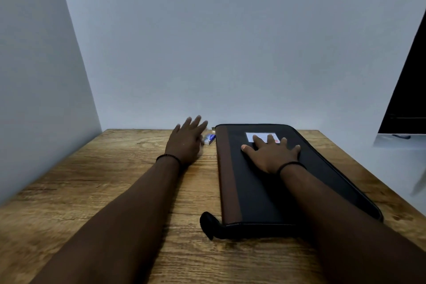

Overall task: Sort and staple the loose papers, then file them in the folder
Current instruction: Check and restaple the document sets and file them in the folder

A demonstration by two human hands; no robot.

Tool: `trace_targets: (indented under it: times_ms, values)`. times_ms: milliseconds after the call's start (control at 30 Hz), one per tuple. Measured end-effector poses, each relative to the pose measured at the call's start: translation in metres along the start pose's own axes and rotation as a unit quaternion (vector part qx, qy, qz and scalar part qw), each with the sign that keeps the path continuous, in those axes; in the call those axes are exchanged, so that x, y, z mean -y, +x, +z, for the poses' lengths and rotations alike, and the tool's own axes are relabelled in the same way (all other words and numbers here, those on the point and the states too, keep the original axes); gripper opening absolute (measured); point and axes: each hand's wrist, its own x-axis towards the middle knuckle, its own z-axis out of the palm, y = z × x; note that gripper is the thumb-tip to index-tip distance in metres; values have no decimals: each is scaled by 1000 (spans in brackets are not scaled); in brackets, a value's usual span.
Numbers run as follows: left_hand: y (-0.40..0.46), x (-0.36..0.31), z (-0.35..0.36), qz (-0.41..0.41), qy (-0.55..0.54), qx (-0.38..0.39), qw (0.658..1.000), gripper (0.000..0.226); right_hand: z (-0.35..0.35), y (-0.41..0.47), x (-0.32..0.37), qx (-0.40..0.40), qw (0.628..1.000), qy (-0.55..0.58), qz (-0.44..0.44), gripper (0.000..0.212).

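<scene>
Closed, zipped black-and-brown folder (276, 182) lying flat on the wooden table (103, 191), at about 3 o'clock from table centre. Right hand (272, 153) resting flat on the cover, fingers spread, tips reaching a white label (260, 136). Left hand (186, 143) at 12 o'clock, fingers straight and apart, blurred, just beside a small blue-and-white box (209, 139), possibly staples; contact unclear. Thin dark band (168, 157) on each wrist.

Head view, facing forward-down, near table (96, 191)
</scene>
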Motion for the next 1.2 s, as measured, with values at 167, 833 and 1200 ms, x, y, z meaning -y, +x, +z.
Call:
trace_targets:
  times_ms: [167,833,1200]
  values:
    - [1,-11,-1,-11,44,35,998,31,0,-1,0,-2,1000,3,-1,75]
    - [8,-5,9,-44,-23,-7,999,25,4,-11,10,5,1000,7,17,75]
    - [9,-7,9,-49,-42,0,998,26,1,-12,13,7,1000,10,17,74]
